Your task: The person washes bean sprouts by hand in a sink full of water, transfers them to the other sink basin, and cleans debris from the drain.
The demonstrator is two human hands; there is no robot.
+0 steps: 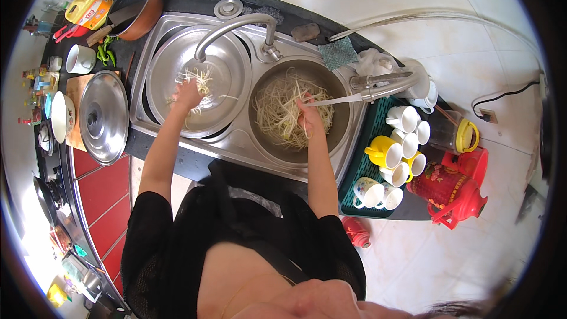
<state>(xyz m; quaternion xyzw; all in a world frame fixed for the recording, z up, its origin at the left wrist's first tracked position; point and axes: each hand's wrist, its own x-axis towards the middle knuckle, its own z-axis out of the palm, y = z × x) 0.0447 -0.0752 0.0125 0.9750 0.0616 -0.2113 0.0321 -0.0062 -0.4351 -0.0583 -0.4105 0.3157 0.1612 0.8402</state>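
Pale bean sprouts (274,113) fill much of a round metal basin (260,142) set in the right sink. Among them my right hand (309,117) is closed around some sprouts, and a stream of water from the right tap (384,85) runs down at its fingers. Over a wide steel bowl (165,59) in the left sink, my left hand (188,95) grips a small bunch of sprouts, with strands sticking out past the fingers. A few loose strands lie in that bowl. The curved left tap (236,22) hangs above it.
On the right, a green rack (365,156) holds several cups; beside it stands a red thermos (449,192). To the left are a steel lid (105,119), a white bowl (62,117), green peppers (106,54) and a brown pot (150,18) with a cleaver (125,14) across it.
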